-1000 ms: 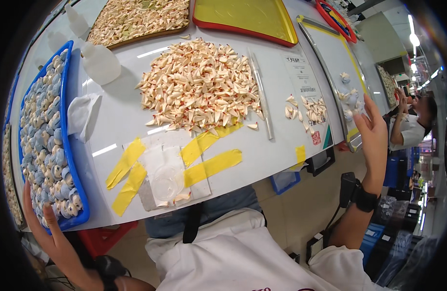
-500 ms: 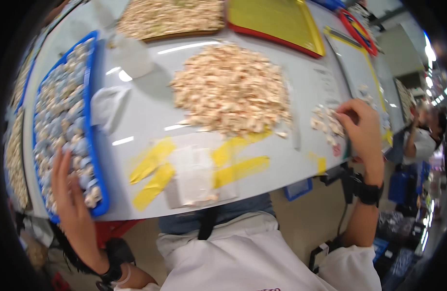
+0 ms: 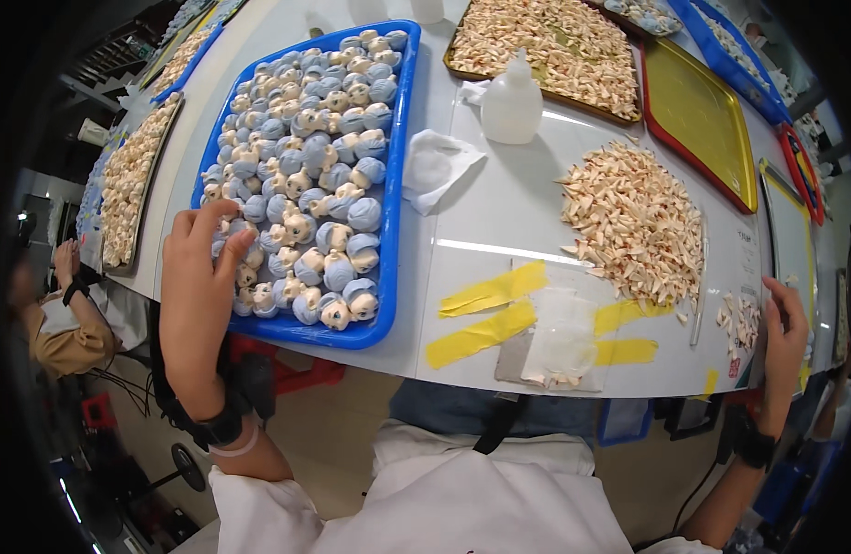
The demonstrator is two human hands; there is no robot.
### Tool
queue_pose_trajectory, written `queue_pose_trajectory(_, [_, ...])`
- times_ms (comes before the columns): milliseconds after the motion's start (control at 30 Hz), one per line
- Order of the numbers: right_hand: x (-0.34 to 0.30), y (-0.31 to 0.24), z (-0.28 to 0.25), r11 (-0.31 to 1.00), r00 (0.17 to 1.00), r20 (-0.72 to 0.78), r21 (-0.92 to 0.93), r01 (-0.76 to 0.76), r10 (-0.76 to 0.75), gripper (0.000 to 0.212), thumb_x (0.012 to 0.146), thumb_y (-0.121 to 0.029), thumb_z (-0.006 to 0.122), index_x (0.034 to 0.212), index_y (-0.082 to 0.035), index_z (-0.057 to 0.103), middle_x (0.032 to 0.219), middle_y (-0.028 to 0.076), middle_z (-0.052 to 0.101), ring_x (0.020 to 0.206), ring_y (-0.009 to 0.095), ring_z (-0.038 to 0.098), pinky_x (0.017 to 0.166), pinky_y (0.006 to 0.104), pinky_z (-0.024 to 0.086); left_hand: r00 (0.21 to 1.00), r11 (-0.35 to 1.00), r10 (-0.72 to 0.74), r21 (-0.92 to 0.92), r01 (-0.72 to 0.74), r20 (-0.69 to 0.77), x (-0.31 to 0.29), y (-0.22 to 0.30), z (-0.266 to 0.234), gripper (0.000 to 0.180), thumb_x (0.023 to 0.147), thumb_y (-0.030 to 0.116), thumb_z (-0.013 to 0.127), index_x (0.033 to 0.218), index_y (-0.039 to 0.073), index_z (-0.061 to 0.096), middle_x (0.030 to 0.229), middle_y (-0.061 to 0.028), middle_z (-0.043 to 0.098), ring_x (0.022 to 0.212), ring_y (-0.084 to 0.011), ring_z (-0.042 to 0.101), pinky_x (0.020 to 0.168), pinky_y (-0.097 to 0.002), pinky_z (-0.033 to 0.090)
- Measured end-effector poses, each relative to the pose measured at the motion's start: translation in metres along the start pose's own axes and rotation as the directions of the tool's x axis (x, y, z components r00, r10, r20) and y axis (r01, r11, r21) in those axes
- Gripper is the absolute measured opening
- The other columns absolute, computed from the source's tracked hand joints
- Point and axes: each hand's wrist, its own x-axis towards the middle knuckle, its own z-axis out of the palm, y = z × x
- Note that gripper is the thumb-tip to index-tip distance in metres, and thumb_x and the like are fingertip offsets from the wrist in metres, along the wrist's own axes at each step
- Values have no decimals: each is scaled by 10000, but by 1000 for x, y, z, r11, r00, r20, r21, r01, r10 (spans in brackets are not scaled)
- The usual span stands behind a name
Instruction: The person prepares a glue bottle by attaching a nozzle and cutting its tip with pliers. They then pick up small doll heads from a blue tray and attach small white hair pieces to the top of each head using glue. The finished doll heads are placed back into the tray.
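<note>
My left hand [image 3: 197, 286] reaches over the near left side of a blue plastic tray [image 3: 395, 185]. Its thumb and fingers are parted and bent down at the small doll heads [image 3: 301, 226] with pale blue hair that fill the tray. Whether the fingertips touch a head is unclear. My right hand [image 3: 784, 334] is at the table's right side, fingers apart, with nothing seen in it. Beside it lies a small cluster of cream-coloured pieces [image 3: 741, 323]. A larger heap of similar pointed pieces [image 3: 633, 226] lies further left.
A squeeze bottle [image 3: 511, 103] and a white cloth [image 3: 437, 166] stand between tray and heap. Yellow tape [image 3: 485, 334] surrounds a taped-down pad [image 3: 559, 342] at the front edge. Behind are a tray of pieces [image 3: 545, 51] and a yellow tray [image 3: 702, 120]. Another person [image 3: 65, 314] is at left.
The view has swung left, so the table appears further right. My left hand has shifted along the tray's left side, fingers now bent. My right hand's fingers have left the small cluster and parted.
</note>
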Motion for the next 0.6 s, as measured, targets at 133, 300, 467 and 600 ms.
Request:
queue_pose_trajectory(133, [-3, 3, -8, 958, 985, 44, 228, -174, 168, 136, 865, -32, 537, 976, 22, 593, 893, 29, 557, 819, 93, 513, 768, 207, 397, 997, 989, -49, -140, 40, -59, -17, 11, 1, 187, 848, 111, 569, 1014, 27, 563, 934, -118, 530, 826, -252, 548, 713, -326, 434])
queue_pose_trajectory(300, [-5, -24, -15, 943, 990, -2, 304, -136, 143, 135, 851, -41, 578, 970, 22, 588, 882, 15, 570, 815, 72, 518, 752, 191, 401, 999, 892, -51, -450, 38, -17, -20, 1, -7, 173, 863, 71, 552, 1024, 8, 564, 945, -57, 579, 755, -125, 543, 671, -233, 429])
queue_pose_trajectory(467, [-11, -80, -9, 894, 990, -7, 430, -124, 141, 117, 806, 3, 608, 921, 16, 591, 870, 28, 583, 795, 76, 536, 740, 190, 412, 972, 550, -182, -835, -24, -148, -36, 17, 0, 252, 954, 165, 427, 1080, -28, 529, 1008, -108, 568, 835, -129, 544, 729, -235, 432])
queue_pose_trajectory(600, [-21, -164, 20, 816, 986, 169, 571, -91, -9, 147, 737, 64, 617, 869, 13, 578, 831, 59, 586, 770, 101, 547, 717, 214, 427, 995, 308, -14, -947, -95, -104, -67, 53, 10, 384, 908, 330, 513, 1064, -21, 511, 972, -140, 542, 815, -167, 533, 675, -242, 423])
